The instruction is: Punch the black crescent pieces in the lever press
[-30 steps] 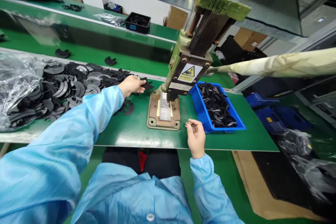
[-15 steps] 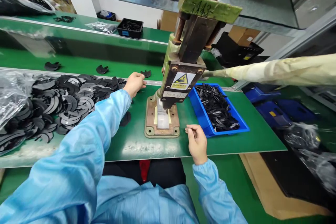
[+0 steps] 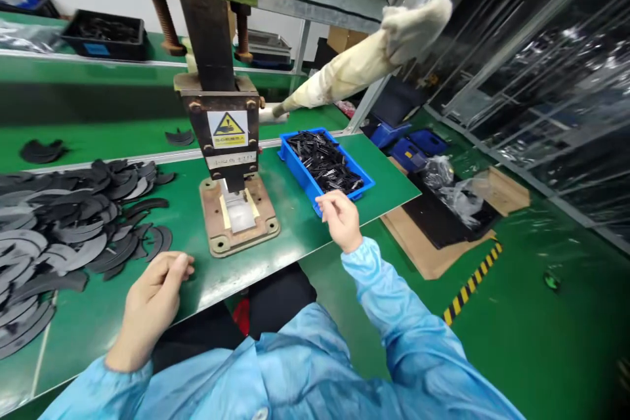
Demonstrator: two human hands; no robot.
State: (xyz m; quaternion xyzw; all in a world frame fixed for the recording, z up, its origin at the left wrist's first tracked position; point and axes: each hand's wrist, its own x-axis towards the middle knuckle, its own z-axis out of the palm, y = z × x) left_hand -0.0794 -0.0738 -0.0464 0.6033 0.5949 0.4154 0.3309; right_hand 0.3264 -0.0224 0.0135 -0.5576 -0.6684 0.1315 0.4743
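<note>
The fingers of the left hand (image 3: 150,305) are curled inward, with the thumb laid along the index finger; no piece can be made out between them. The fingers of the right hand (image 3: 342,220) are folded, with thumb and index finger pressed together at the tips; whether a small part is pinched there cannot be told.

The left hand is held over the near edge of the green table (image 3: 293,239), just beside a pile of curved black pieces (image 3: 73,223). The right hand is held in front of the near corner of a blue tray (image 3: 295,174), which is filled with narrow black parts (image 3: 322,161); contact with the tray cannot be confirmed.

Between pile and tray, a press (image 3: 216,125) is mounted on a base plate (image 3: 266,210). A pale block (image 3: 241,215) is seated on the plate, flanked by yellow strips. A wrapped lever (image 3: 344,75) is extended to the right, above the tray in view. Two curved pieces are placed apart on the green surface behind. A black bin (image 3: 113,50) is set on the rear shelf.

The rear of the block is hidden by the press head. The press top and the pile are cut off by the frame. The bin's contents are too dark to identify; the far right background is blurred.
</note>
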